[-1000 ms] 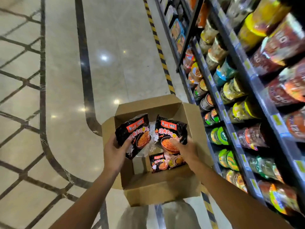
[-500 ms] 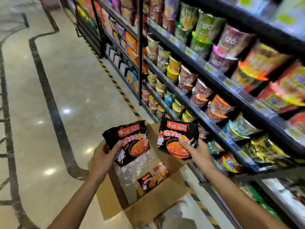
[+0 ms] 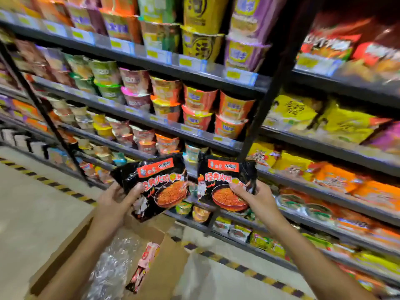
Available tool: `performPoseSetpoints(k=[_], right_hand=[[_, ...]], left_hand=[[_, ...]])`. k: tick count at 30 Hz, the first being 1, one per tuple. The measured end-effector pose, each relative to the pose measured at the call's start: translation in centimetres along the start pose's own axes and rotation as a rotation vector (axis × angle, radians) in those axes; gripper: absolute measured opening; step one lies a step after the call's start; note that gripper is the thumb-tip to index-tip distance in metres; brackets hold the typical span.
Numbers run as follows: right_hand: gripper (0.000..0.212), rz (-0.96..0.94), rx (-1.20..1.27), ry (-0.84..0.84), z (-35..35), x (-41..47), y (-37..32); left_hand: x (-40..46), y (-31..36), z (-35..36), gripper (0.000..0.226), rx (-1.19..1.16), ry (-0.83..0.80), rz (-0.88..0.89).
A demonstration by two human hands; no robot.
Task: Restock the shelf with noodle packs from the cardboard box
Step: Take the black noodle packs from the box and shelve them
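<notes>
The shelf (image 3: 194, 68) fills the upper and right part of the view, several dark tiers packed with blurred noodle cups and bags, price tags along each edge. Below it lies pale floor (image 3: 32, 213) with a yellow-and-black striped line (image 3: 238, 267) along the shelf's foot. The open box (image 3: 171, 263) sits at the bottom centre, with crumpled clear plastic (image 3: 112, 265) inside and one more pack (image 3: 142, 267) standing on edge against its right wall. Above the box, in front of the lower tiers, two black packs are held up side by side. The left hand (image 3: 112, 200) grips the left pack (image 3: 158, 185) by its lower left edge, thumb over the front. The right hand (image 3: 253, 198) pinches the right pack (image 3: 225, 182) at its right side, thumb on the front.
</notes>
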State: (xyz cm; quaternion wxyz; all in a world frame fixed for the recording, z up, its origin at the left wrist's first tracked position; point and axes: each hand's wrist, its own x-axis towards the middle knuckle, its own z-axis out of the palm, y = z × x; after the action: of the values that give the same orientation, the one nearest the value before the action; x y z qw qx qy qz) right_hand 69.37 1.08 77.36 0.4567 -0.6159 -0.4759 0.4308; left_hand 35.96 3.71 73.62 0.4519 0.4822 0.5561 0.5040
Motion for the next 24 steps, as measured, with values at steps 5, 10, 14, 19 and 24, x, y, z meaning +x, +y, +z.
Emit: performPoseSetpoints(k=[5,10,14,19,24], right_hand=[[0.017,-0.022,0.009,0.246,-16.2,-6.0,1.3],[0.009,-0.078,0.021,0.460,-32.3,-14.8,3.1],[0.017,-0.097,0.065,0.614,-43.2,-22.0,4.8],[0.015,-0.092,0.099,0.827,-53.1,-29.1,6.7],[0.011,-0.081,0.089,0.960,-59.3,-33.1,7.9]], left_hand=[[-3.3,5.0,14.8,0.033,0.031,-0.240,0.091],[-10.0,9.3,31.4,0.030,-0.019,-0.423,0.130],[-16.2,11.5,43.5,0.037,-0.024,-0.567,0.175],[-22.7,13.6,54.6,0.037,-0.062,-0.734,0.218],[-26.3,16.3,62.1,0.033,-0.051,-0.851,0.272]])
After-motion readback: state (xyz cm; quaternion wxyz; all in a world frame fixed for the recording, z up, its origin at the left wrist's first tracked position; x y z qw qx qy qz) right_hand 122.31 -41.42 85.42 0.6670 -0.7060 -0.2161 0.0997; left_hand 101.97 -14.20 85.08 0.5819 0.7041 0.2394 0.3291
